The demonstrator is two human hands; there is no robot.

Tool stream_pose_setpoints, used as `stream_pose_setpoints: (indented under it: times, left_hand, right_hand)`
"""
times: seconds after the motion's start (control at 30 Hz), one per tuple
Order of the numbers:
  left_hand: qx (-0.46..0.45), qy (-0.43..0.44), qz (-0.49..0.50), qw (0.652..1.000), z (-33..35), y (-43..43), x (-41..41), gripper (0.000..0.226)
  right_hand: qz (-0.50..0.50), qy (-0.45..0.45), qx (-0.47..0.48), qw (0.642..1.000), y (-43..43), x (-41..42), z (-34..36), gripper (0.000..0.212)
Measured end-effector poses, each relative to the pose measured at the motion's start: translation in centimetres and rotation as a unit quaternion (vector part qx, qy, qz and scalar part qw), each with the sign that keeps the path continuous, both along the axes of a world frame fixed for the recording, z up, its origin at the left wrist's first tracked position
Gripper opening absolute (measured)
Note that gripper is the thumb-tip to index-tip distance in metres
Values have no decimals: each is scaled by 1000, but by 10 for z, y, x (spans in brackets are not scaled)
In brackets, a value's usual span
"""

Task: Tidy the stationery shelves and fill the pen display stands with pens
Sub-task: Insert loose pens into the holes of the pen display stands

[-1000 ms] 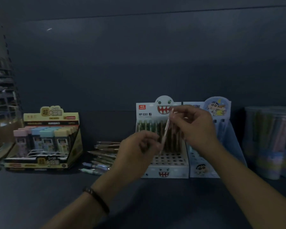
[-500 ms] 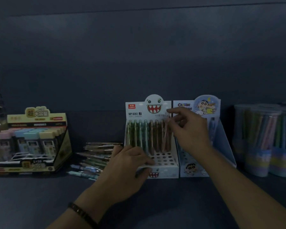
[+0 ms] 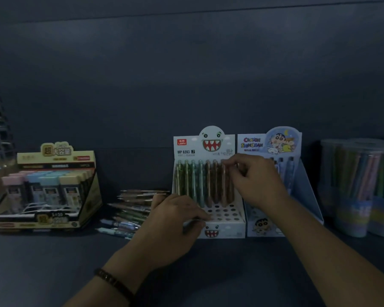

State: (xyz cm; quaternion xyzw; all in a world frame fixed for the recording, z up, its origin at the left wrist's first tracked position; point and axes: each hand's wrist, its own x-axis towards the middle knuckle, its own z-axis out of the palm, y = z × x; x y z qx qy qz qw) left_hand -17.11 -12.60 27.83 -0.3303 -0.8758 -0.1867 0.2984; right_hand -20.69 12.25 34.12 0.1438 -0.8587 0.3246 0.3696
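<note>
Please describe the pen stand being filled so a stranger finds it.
On the dark shelf, two card stands sit side by side. It is the white stand on the left, with a red toothy monster face; the blue stand has none.

Right hand (image 3: 257, 182) pinches pen (image 3: 224, 191) in stand (image 3: 186, 149); left hand (image 3: 173, 224) touches stand.

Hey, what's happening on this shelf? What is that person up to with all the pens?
A person is filling the monster-face pen stand. The right hand pinches the top of a brown pen standing in the back row, beside other green and brown pens. The left hand rests against the stand's front edge; it is too dark to tell whether it holds anything. The front holes are empty, and a pile of loose pens lies on the shelf just left of the stand.
</note>
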Motion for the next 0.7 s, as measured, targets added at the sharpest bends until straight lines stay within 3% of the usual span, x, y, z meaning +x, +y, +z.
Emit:
stream_pose_setpoints:
  times: [0.33, 0.53, 0.7]
  left_hand:
    - [74, 4, -40, 996, 30, -40, -5, 18]
    - [-26, -31, 42, 998, 36, -125, 13, 27]
    - [-95, -76, 84, 989, 17, -151, 23, 23]
  right_hand:
    - [30, 40, -3, 999, -35, 23, -1, 24]
    - [134, -7, 48, 990, -67, 35, -9, 18]
    - [162, -25, 46, 985, -69, 37, -13, 16]
